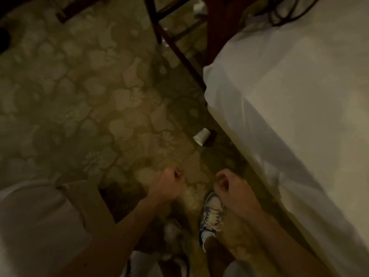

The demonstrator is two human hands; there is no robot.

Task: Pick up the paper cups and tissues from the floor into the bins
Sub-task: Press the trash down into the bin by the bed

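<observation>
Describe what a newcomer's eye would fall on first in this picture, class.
A white paper cup lies on its side on the patterned carpet, close beside the white bed at the right. Below it, the left hand and right hand hover with curled fingers, holding nothing.

Dim, yellowish, motion-blurred view, perhaps darkest at the corners
</observation>
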